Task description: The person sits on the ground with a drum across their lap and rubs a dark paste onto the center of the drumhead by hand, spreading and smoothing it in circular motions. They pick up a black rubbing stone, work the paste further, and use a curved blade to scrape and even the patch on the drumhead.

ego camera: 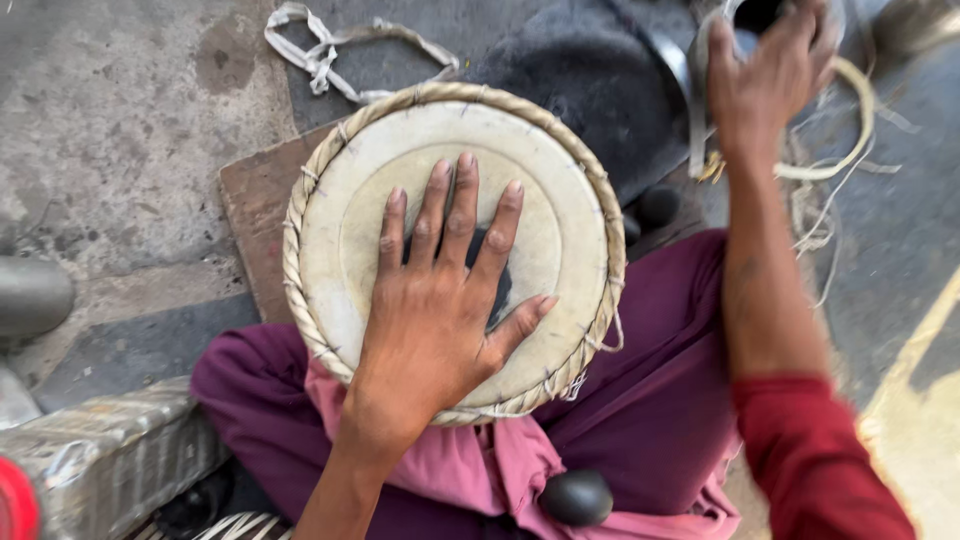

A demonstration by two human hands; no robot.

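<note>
On purple lap, round cream drum (pixel 452 250), braided rim, left hand (pixel 440 300) flat, right hand (pixel 770 70) gripping metal cup (pixel 745 25)

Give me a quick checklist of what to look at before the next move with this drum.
1. Left hand flat on the drum head: ok.
2. Drum resting steady on the lap cloth: ok.
3. Braided rim unbroken where visible: ok.
4. Right hand has a grip on the metal cup: ok.
5. What the cup contains: cannot tell.
6. Black stone within reach by the knee: ok.
</note>
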